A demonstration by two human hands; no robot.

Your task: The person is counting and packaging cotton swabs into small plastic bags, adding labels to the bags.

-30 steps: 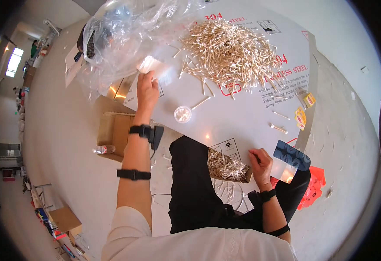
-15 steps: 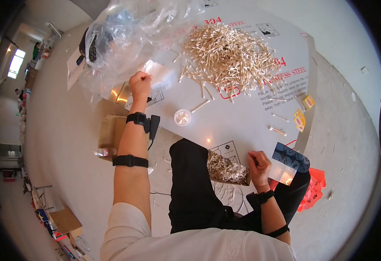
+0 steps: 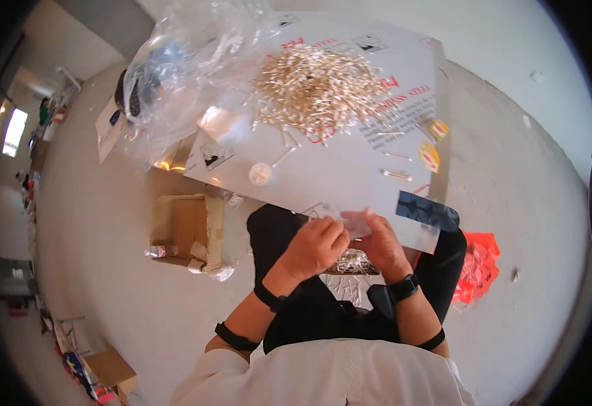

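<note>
Both hands meet above my lap at the table's near edge, with a small clear plastic bag [image 3: 355,224] between them. My left hand [image 3: 317,249] pinches the bag's left side, its fingers curled. My right hand [image 3: 382,249] grips the other side between thumb and fingers. Below them an open cardboard box of cotton swabs [image 3: 355,262] rests on my lap, partly hidden by the hands. Further off on the table lies a large heap of cotton swabs [image 3: 319,91]. A small round clear tub [image 3: 260,174] stands left of centre, one swab beside it.
A stack of clear bags [image 3: 219,123] and a big crumpled plastic sheet [image 3: 181,81] cover the table's left. Yellow packets [image 3: 430,157] and a dark patterned card [image 3: 425,211] lie at the right. On the floor are an open carton [image 3: 174,223] and a red bag [image 3: 477,267].
My left hand has come back from the bag stack to my lap, bringing a clear bag. My right hand has moved up and left to meet it. The view has shifted slightly.
</note>
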